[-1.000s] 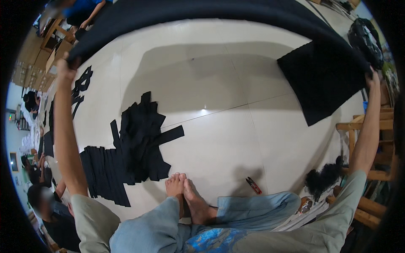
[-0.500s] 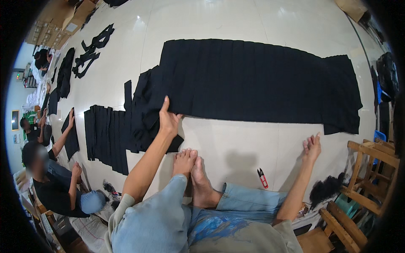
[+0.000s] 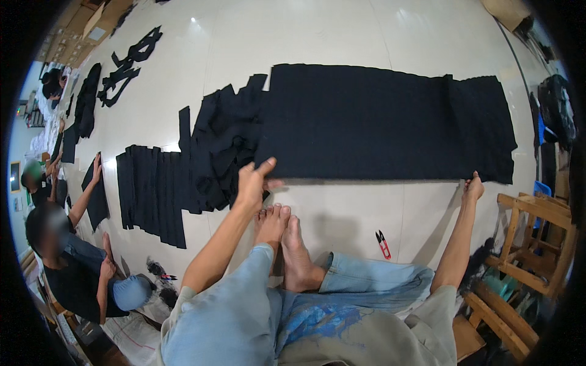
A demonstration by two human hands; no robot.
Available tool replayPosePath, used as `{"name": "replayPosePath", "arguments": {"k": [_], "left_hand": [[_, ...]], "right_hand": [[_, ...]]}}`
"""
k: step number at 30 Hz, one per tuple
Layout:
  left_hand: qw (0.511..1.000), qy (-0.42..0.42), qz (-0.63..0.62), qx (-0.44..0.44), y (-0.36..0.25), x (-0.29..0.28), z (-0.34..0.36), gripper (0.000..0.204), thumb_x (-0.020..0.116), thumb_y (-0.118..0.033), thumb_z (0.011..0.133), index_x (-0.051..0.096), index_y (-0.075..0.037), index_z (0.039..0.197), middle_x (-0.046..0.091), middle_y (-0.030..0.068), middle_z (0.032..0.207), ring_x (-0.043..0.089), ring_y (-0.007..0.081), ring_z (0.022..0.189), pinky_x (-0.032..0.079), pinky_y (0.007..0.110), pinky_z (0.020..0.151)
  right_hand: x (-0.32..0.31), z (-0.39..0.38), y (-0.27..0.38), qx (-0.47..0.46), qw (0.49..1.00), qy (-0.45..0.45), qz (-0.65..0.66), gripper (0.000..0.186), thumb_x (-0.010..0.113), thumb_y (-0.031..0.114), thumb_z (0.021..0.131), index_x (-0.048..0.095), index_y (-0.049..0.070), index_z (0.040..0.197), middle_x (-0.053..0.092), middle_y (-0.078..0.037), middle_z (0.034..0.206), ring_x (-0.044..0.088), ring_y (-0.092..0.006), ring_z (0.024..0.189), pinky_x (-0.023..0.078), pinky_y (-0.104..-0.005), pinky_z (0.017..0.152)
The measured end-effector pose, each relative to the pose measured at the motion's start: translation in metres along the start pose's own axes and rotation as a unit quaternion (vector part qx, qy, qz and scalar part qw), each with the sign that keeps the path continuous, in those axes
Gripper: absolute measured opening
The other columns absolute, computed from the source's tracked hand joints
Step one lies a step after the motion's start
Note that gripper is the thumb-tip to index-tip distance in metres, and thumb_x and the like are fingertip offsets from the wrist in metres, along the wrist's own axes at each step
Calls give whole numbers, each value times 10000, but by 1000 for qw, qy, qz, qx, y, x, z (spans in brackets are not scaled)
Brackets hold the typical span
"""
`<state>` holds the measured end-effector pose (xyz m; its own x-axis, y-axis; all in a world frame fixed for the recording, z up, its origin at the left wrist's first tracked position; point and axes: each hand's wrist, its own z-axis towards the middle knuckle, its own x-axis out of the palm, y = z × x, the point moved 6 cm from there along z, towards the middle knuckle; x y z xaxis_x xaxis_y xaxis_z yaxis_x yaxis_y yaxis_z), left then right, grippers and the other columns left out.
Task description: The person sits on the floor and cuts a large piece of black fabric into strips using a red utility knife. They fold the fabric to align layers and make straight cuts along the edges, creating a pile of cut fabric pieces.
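Observation:
A wide piece of black fabric (image 3: 366,122) lies spread across the pale floor before my feet. Its near left corner is in my left hand (image 3: 251,186), thumb on top and fingers curled under the edge. At the near right edge, my right hand (image 3: 473,186) pinches the same fabric between closed fingers. Left of it lies a rumpled heap of black cloth (image 3: 223,143), and beyond that a row of overlapping black fabric pieces (image 3: 149,192). Red-handled thread snips (image 3: 383,245) rest on the floor between my right forearm and my foot.
To the left sits a co-worker (image 3: 73,262) with a hand on a black cloth panel (image 3: 94,195); others sit farther back. Black strips (image 3: 134,52) lie at the far left, below cardboard boxes (image 3: 91,21). A wooden stool (image 3: 531,244) stands at the right beside black scraps (image 3: 479,259).
My right hand has reached outward and closed on the fabric's near edge. My left hand has moved slightly right and nearer me. The fabric's left edge has shifted right; its stepped folds now look smoother.

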<state>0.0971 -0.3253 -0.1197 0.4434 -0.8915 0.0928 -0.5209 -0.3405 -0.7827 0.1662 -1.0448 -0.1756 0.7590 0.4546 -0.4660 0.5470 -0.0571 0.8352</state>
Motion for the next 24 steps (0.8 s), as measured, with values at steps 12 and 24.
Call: {"name": "replayPosePath", "arguments": {"k": [12,24], "left_hand": [[778,16,467,420,-23,22,-21,322,578,-123,908,580,-5,1208,606,178,1199,591,359,1053,471,418,894],[546,-77,728,408,-37,19,93,522,366,-283,1021,339,-85,1503,239,145,1587,122,305,1494,46,542,1191]], "right_hand": [[44,-220,59,-594,772,73,-215,263,598,127,927,598,-32,1137,566,-169,1297,516,-326,1206,364,-415,1056],[201,-247,37,-557,701,154,-417,688,362,542,1004,304,85,1515,236,-127,1595,165,-341,1480,69,-585,1174]]}}
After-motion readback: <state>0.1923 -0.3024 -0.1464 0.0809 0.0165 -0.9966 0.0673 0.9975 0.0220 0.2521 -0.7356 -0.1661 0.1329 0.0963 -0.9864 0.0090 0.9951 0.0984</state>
